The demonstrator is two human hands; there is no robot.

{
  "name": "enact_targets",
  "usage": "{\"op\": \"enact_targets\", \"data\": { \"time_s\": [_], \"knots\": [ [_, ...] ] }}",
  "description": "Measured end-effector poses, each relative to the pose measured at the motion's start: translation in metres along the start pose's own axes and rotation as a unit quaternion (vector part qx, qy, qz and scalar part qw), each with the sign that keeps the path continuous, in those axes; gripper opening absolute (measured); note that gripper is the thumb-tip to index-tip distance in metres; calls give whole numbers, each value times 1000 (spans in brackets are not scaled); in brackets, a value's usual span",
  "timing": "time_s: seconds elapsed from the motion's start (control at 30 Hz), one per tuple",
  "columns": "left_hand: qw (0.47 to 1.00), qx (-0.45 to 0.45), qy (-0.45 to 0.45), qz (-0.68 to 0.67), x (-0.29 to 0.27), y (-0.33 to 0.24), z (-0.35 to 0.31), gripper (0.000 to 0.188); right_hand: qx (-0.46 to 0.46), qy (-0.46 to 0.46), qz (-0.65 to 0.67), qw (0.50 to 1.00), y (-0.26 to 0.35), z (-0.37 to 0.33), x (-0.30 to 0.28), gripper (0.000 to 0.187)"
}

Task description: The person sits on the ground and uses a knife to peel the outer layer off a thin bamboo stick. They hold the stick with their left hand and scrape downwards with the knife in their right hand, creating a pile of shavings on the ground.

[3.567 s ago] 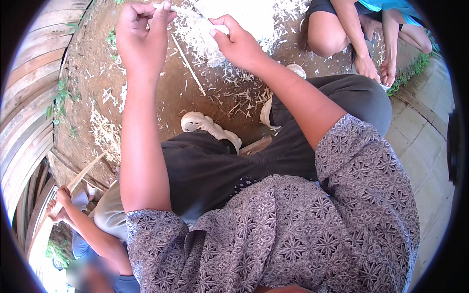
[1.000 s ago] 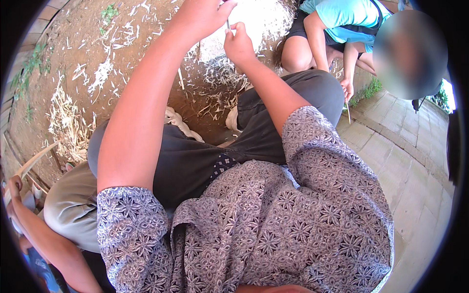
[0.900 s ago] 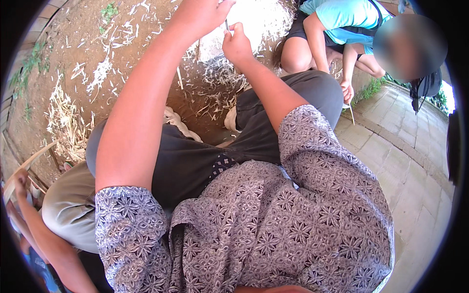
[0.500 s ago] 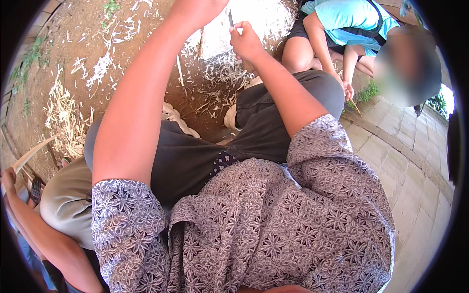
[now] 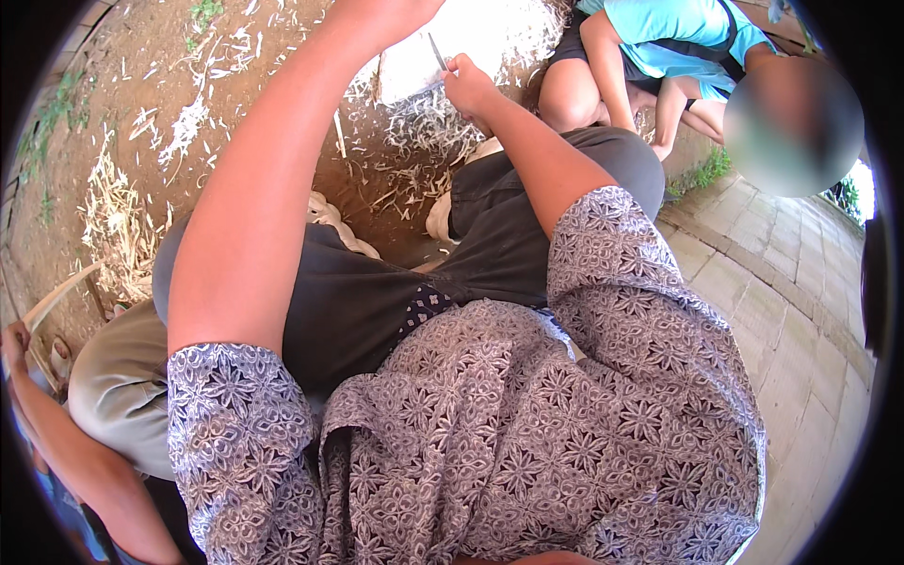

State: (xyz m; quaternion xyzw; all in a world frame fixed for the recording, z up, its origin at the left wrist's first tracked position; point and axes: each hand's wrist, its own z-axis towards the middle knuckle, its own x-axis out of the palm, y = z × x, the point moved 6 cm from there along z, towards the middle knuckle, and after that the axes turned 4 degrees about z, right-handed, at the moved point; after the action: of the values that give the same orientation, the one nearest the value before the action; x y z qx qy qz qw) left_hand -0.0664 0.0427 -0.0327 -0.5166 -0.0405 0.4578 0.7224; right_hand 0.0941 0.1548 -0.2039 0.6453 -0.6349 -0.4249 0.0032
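A small knife (image 5: 437,51) juts up from my right hand (image 5: 469,87), which is closed round its handle. Its narrow blade tilts to the left over a bright white heap (image 5: 410,71) on the ground, too overexposed to make out its kind. My left hand (image 5: 403,11) reaches to the top edge of the picture. The fingers there are cut off, so what they hold is hidden. Pale curled shavings (image 5: 419,132) lie below my right hand, in front of my feet.
A co-worker in a light blue shirt (image 5: 650,24) crouches at the right beside paving (image 5: 753,282). At the left, another person's hand (image 5: 14,344) holds a pale curved strip (image 5: 58,294). Shavings (image 5: 122,221) litter the brown soil.
My right hand has dropped slightly, and the knife has gone from nearly upright to leaning left. The co-worker's hands and thin stick at the right have gone out of sight behind my knee.
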Motion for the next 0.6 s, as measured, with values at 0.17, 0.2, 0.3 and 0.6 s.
{"op": "enact_targets", "data": {
  "time_s": [0.17,0.2,0.3,0.6],
  "knots": [
    [999,-19,-41,22,-5,11,-1,12,-20,-50,65,996,13,-1,-12,29],
    [998,-24,-44,25,-7,13,-2,12,-39,-77,82,993,22,-1,-16,29],
    [997,-9,-59,46,-11,16,-3,12,-126,-88,176,972,65,-25,-23,29],
    [992,-37,-104,58,-14,26,-5,13,-264,-179,35,947,77,-5,-11,22]
  ]
}}
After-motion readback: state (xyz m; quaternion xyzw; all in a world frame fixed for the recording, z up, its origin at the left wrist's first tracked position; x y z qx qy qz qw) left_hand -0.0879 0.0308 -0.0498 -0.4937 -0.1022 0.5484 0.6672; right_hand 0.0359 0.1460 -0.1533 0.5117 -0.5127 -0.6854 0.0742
